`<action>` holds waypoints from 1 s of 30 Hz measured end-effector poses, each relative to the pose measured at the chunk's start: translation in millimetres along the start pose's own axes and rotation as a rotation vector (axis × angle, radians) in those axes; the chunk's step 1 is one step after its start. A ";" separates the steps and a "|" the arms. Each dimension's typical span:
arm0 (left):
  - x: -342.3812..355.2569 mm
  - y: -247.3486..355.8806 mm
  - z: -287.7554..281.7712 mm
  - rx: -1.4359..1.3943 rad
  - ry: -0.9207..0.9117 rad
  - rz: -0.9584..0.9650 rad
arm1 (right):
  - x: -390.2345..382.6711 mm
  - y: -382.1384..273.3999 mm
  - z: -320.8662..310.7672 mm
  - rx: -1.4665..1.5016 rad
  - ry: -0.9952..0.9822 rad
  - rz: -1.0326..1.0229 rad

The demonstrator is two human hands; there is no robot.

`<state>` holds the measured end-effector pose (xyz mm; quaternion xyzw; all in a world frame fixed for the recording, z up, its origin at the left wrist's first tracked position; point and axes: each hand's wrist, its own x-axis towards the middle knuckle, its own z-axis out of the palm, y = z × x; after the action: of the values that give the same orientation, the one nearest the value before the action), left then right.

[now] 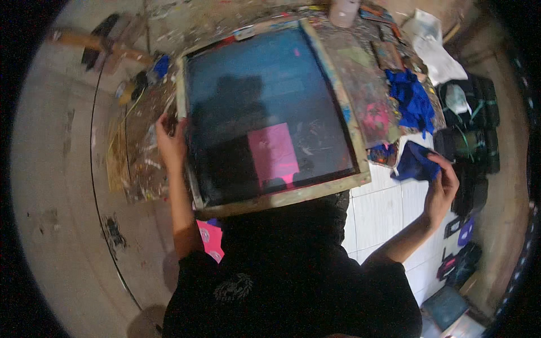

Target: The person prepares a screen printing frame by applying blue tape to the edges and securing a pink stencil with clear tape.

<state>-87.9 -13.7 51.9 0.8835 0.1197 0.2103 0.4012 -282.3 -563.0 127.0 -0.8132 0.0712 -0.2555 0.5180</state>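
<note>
Paint-spattered desk carries the wooden-framed printing screen, which your left hand steadies with its grip clenched on the frame's left edge, while your right hand pinches 1 blue cloth just beside its right corner.

Wooden-framed printing screen: mesh dark teal-blue, one pink rectangular patch (lower centre), frame pale bare wood. Crumpled cloth rag: deep blue. Paint-spattered work table: mottled multicolour, magenta blotches. Tiled floor: white.
</note>
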 end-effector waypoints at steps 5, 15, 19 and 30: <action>-138.6 17.0 -38.0 0.077 -0.210 0.333 | 7.7 -25.9 29.7 0.294 -0.187 0.078; -214.6 -11.2 -60.7 0.271 -0.293 0.311 | 27.9 -59.4 127.3 0.003 -0.854 0.251; -212.6 -29.4 -63.1 0.258 -0.263 0.364 | 30.2 -60.0 154.3 -0.115 -1.019 0.157; -218.5 -51.5 -69.7 0.308 -0.233 0.441 | 32.2 -62.1 189.9 -0.112 -1.129 0.215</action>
<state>-315.6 -17.3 -6.3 0.9568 -0.0916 0.1689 0.2181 -170.9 -394.1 129.3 -0.8379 -0.1205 0.2764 0.4550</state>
